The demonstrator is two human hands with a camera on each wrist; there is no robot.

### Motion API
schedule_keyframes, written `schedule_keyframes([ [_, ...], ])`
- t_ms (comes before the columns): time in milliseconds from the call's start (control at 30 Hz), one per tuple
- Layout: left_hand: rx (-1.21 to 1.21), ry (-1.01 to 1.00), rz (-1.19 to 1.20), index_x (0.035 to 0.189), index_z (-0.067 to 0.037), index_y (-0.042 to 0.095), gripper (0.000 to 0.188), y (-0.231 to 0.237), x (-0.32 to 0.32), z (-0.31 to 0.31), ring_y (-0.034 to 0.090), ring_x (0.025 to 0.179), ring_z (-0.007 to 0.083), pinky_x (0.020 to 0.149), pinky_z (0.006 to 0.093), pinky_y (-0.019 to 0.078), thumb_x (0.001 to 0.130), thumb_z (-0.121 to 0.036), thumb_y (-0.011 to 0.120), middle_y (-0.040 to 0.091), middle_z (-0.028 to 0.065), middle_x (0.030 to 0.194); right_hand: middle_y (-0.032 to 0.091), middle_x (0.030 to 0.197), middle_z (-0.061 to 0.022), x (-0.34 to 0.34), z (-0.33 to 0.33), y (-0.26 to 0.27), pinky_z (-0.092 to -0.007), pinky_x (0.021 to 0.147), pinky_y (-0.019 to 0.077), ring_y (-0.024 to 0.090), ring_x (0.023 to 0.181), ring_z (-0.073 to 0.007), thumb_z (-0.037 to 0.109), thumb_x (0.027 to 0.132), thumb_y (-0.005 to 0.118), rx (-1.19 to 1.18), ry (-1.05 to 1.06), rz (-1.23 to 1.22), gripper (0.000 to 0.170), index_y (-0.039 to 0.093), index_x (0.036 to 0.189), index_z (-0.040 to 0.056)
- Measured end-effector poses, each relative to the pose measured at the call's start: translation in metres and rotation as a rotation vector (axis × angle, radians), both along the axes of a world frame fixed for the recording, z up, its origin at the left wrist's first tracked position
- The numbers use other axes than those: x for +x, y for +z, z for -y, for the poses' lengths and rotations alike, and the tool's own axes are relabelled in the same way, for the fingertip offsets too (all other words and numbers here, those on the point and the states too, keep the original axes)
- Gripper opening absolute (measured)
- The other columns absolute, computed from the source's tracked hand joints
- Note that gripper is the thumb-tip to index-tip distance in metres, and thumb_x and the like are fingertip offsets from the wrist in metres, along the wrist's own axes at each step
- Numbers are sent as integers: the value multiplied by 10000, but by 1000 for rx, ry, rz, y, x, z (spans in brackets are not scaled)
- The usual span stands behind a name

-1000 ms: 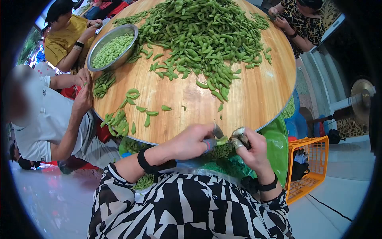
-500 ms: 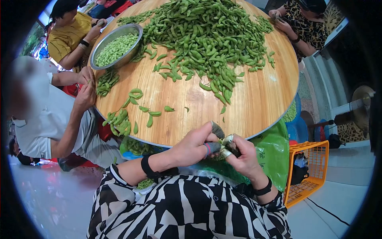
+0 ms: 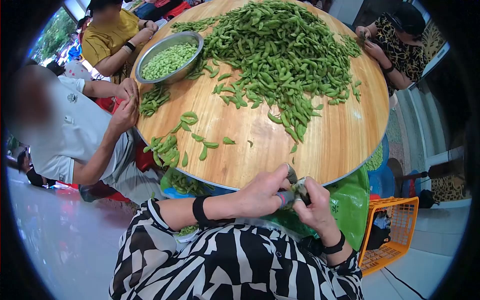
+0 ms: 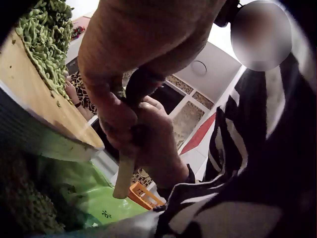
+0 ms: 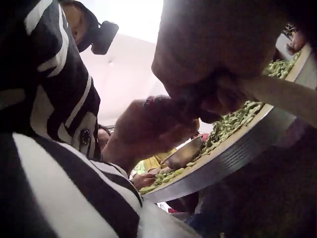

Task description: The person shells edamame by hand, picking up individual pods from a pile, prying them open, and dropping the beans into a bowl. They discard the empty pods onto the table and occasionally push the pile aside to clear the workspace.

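Note:
My left hand (image 3: pixel 260 194) and right hand (image 3: pixel 316 206) meet fingertip to fingertip just off the near edge of the round wooden table (image 3: pixel 345 150). Their fingers are curled and pinch a green edamame pod (image 4: pixel 122 92) that is mostly hidden between them. Dark grey covers wrap the left thumb and a finger, one with a pink band; pale and dark wraps cover the right fingertips. A pale strip (image 4: pixel 125 173) hangs below the right hand in the left wrist view. Loose pods (image 3: pixel 167 150) lie to the left, and a large pod pile (image 3: pixel 285 55) fills the far middle.
A metal bowl (image 3: pixel 186 74) of shelled beans stands at the table's left. People sit at left (image 3: pixel 95 120), far left (image 3: pixel 107 45) and far right (image 3: pixel 400 47). Below the right edge are a green bag (image 3: pixel 352 200), blue tubs (image 3: pixel 384 184) and an orange crate (image 3: pixel 411 227).
The head view has shifted, so the scene sits farther right. A green pod showed between my fingers earlier; the hands then came together, and they now hide most of it.

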State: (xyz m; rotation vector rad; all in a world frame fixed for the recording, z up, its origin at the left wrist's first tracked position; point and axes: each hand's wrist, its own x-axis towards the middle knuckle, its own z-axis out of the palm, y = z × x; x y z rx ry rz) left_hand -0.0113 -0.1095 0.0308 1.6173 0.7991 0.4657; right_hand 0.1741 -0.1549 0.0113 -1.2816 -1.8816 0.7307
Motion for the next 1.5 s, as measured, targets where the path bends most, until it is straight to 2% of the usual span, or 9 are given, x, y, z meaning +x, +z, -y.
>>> schedule_keyframes([
  [167,15,-30,-9,967,25,394,262,1,4,0,583,730,421,645,457,449,774,12,570,615,216,782,407,659,-145,14,8,-5,-358,505,373,412,532,-284,-2,672,588,-87,-4,-94,187,418,751,-5],
  [300,371,33,-203,939,14,531,205,7,-11,-25,585,813,383,727,472,474,740,-6,577,612,205,838,458,698,-139,27,17,-8,-353,540,406,465,572,-288,5,697,624,-161,104,-104,162,511,812,-5],
  [367,921,38,-530,964,-4,544,266,2,-15,-37,551,916,376,765,448,469,705,-22,599,575,223,985,477,720,-138,29,18,-9,-353,555,419,488,596,-291,15,704,640,-151,199,-106,170,543,841,-6],
  [500,1035,-92,-427,1048,24,553,328,-6,13,-40,522,1022,376,800,434,451,743,-90,595,516,235,1141,480,774,-143,35,17,-11,-364,583,433,517,664,-309,34,699,652,-76,237,-95,198,564,870,-11],
  [833,919,-226,-839,1337,135,323,822,-8,-33,-31,349,1299,422,1021,484,318,835,-456,595,346,332,1367,456,712,-135,42,23,-20,-362,560,417,500,606,-297,7,685,603,-118,171,-138,124,542,793,-8],
  [1167,691,292,-1268,1372,139,276,991,-33,-159,8,266,1338,457,1053,538,255,825,-656,505,284,356,1403,491,709,-140,36,19,-23,-357,553,426,515,598,-299,12,695,616,-140,214,-123,144,581,834,-8],
  [1333,299,423,-1543,1337,109,364,861,1,-204,30,325,1291,444,1013,556,291,841,-564,567,382,295,1360,495,698,-138,41,21,-23,-344,544,424,517,586,-285,17,693,624,-148,199,-94,159,590,848,-5],
  [1433,199,237,-1700,1282,53,444,690,15,-216,18,388,1249,390,970,520,335,810,-403,655,467,226,1280,501,682,-135,39,21,-22,-341,536,424,513,566,-275,24,709,629,-176,175,-76,149,593,852,-2],
  [1500,680,452,-1279,1206,6,502,551,14,-201,-2,430,1214,338,917,488,371,761,-257,691,513,172,1201,508,669,-133,33,20,-15,-339,533,427,515,555,-271,34,735,636,-205,170,-103,143,592,866,-1],
])
